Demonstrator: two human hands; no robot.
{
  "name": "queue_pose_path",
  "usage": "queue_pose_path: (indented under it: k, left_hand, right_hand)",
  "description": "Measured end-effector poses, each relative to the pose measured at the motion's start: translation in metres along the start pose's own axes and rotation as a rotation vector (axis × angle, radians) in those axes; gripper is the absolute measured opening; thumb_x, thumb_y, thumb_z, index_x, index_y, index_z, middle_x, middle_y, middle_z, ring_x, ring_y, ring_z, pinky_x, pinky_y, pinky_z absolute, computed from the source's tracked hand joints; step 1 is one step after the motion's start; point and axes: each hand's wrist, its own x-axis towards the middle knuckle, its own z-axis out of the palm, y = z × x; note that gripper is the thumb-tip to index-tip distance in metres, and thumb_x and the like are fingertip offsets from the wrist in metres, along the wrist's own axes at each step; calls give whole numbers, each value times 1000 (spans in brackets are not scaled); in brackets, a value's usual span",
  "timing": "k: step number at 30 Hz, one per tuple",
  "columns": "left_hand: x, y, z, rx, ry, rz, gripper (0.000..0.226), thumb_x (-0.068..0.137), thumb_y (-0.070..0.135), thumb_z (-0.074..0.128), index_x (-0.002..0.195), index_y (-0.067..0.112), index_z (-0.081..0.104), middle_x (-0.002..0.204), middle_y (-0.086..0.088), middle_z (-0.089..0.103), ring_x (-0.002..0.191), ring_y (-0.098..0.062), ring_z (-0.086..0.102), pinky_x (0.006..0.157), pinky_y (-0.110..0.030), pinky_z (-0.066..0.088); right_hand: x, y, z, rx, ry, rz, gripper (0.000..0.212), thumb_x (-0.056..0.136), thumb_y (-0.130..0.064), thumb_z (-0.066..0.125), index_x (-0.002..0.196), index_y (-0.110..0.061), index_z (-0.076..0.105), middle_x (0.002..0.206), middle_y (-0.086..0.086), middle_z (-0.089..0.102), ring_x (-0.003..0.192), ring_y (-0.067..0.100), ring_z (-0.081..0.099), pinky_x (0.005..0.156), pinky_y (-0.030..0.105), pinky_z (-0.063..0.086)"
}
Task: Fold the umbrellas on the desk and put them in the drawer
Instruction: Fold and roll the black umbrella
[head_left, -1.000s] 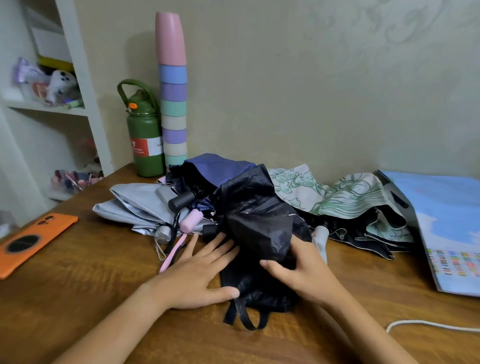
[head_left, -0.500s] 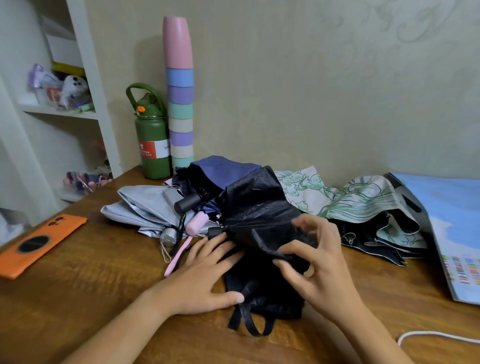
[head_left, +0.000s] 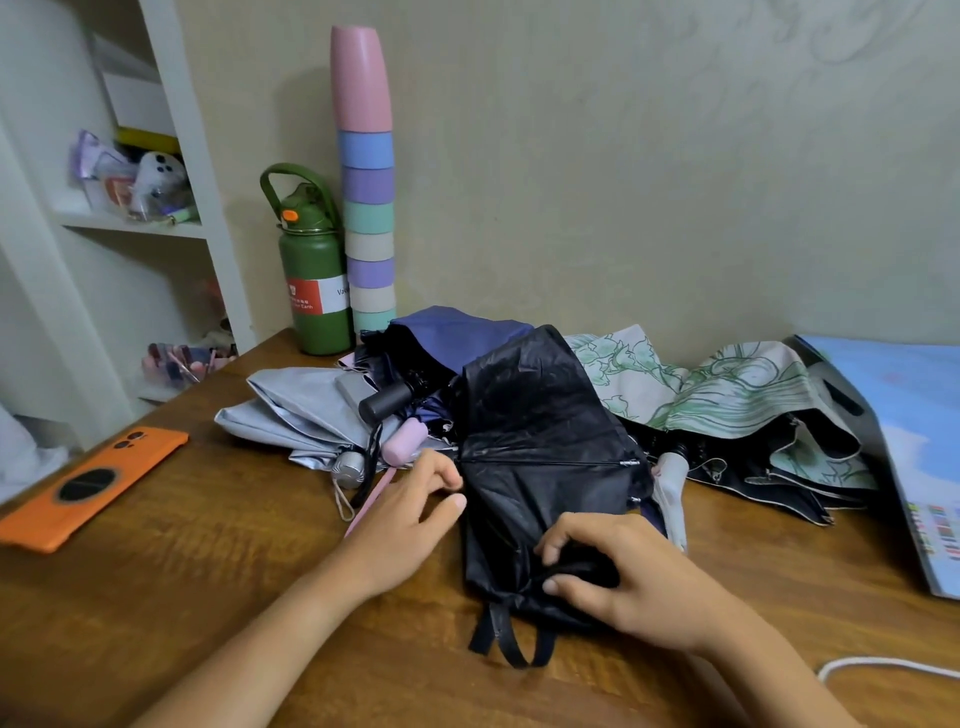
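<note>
A black umbrella (head_left: 540, 447) lies loosely collapsed on the wooden desk (head_left: 156, 597), its strap loop hanging toward me. My right hand (head_left: 618, 577) pinches a fold of its black fabric near the lower end. My left hand (head_left: 410, 519) rests beside its left edge, fingertips touching the fabric, fingers apart. Behind lie a grey umbrella (head_left: 301, 405), a blue umbrella (head_left: 457, 332) with a black handle, a pink handle (head_left: 402, 441), and a white umbrella with green line print (head_left: 727, 384). No drawer is in view.
A green bottle (head_left: 311, 280) and a tall stack of pastel cups (head_left: 366, 187) stand at the wall. An orange phone (head_left: 88, 483) lies at the left, a blue booklet (head_left: 914, 441) at the right, a white cable (head_left: 883, 665) near the front right. White shelves (head_left: 130, 223) rise on the left.
My right hand dropped from the umbrella's middle to its lower end and gathered fabric there. My left hand lifted from flat on the desk toward the umbrella's left edge.
</note>
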Motion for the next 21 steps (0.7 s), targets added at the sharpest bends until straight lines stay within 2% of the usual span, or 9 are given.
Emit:
queue_pose_path:
  k: [3,6,9,12,15,18,21]
  left_hand:
    - [1,-2,2,69,96,145,6,88,38,62,91,38,57,104,18,57,112,-6,53,101,-36,44]
    - [-1,4,-1,79,126,271,17,86,24,73,89,37,63,103,18,53,111,-10,53,101,-29,41]
    - [-4,13,-3,89,77,394,18,85,19,75,92,35,69,104,19,59,107,-10,57,99,-25,40]
    - [-6,17,-2,89,18,434,23,84,17,77,99,32,69,108,21,63,109,-7,58,100,-20,38]
    - [-7,17,-3,84,-24,406,24,84,23,76,102,35,65,104,21,61,107,-7,56,98,-29,42]
    - [-7,15,-5,112,-65,407,14,84,27,76,89,36,65,99,20,62,104,-8,56,96,-43,44]
    - [-7,13,-6,107,-115,409,16,83,29,76,89,36,64,103,21,61,110,-9,54,99,-45,43]
  right_hand:
    - [0,0,0,13,-18,0,13,92,-38,73,94,-29,64,105,-16,69,102,7,67,89,32,52]
    - [1,2,-1,22,-32,23,14,92,-39,74,93,-28,65,109,-17,70,106,5,66,92,31,52]
    - [1,3,-1,32,-39,42,13,92,-40,73,92,-29,65,111,-18,70,107,4,66,94,30,51]
    - [0,3,-2,49,-43,54,13,93,-38,72,92,-27,67,113,-19,70,108,3,66,95,30,50]
    - [0,4,-3,66,-61,70,11,94,-37,73,93,-26,68,115,-19,70,110,2,66,96,30,50]
    - [-1,4,-4,74,-74,61,11,94,-36,73,94,-26,69,117,-19,69,112,3,66,97,30,50]
    - [-1,4,-5,66,-77,38,12,93,-35,73,95,-24,70,118,-18,69,112,3,65,98,28,49]
